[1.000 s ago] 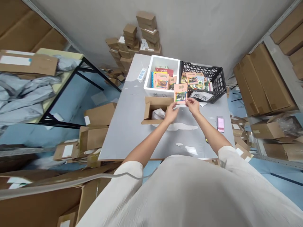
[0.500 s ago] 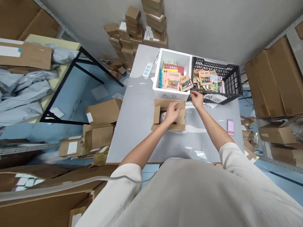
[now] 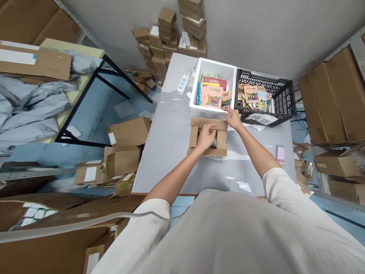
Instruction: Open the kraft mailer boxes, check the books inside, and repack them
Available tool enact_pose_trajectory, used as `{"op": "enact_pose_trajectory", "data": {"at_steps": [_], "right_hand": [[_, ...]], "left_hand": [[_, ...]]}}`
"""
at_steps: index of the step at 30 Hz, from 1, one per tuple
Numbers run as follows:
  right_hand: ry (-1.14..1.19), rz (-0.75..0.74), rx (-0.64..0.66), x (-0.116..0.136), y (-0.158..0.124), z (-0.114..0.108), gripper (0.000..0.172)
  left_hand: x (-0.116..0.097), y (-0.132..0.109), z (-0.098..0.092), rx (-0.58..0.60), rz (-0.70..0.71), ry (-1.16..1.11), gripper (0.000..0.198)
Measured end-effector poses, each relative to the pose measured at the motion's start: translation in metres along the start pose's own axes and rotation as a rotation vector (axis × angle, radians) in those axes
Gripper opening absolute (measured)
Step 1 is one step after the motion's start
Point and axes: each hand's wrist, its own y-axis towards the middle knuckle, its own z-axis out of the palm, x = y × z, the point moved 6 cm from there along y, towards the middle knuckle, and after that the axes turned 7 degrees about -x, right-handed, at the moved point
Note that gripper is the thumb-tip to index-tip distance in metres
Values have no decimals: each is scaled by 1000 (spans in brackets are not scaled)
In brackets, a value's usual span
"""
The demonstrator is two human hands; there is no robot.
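In the head view, a small cardboard box point(image 3: 221, 144) with its flaps up stands on the table in front of me. My left hand point(image 3: 206, 137) is over its opening, fingers bent near the back flap and thumb apart. No held thing shows in it. Behind the box is a white foam bin point(image 3: 195, 91) with several booklets, among them a pink one point(image 3: 213, 97) and a smaller one point(image 3: 226, 99) at its right side. My right hand point(image 3: 234, 118) is at the bin's front right corner, fingertips near the rim and seemingly holding nothing.
A black plastic crate point(image 3: 282, 97) of booklets adjoins the bin on the right. A power strip point(image 3: 183, 84) lies left of the bin, a phone point(image 3: 280, 154) at the table's right side. Stacked cartons point(image 3: 167, 30) stand behind; open cartons point(image 3: 128, 131) crowd the left.
The smaller booklet, which leaned over the bin's front rim, now sits further inside. My right hand has shifted slightly left along the rim. The view has swung a little left.
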Motion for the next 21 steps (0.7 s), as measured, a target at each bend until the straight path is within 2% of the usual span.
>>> {"op": "enact_pose_trajectory", "data": {"at_steps": [6,10,13,17,21], "right_hand": [[186,-54,-129,0,-29,-10,38],[306,75,-138,-26,-77,-7,30],[401,213,-31,-50,-116,3,27],[498,316,55,-64,-144,14,30],[534,348,90,-63,-147,20,38]], "left_hand": [[6,-4,-18,-5,-1,53,37],[16,-13,-54,-58,34,184,39],[37,-24,-85,-87,-63,306,40],[68,-37,-104,12,-225,318,46],[86,-42,-104,189,-214,264,69]]}}
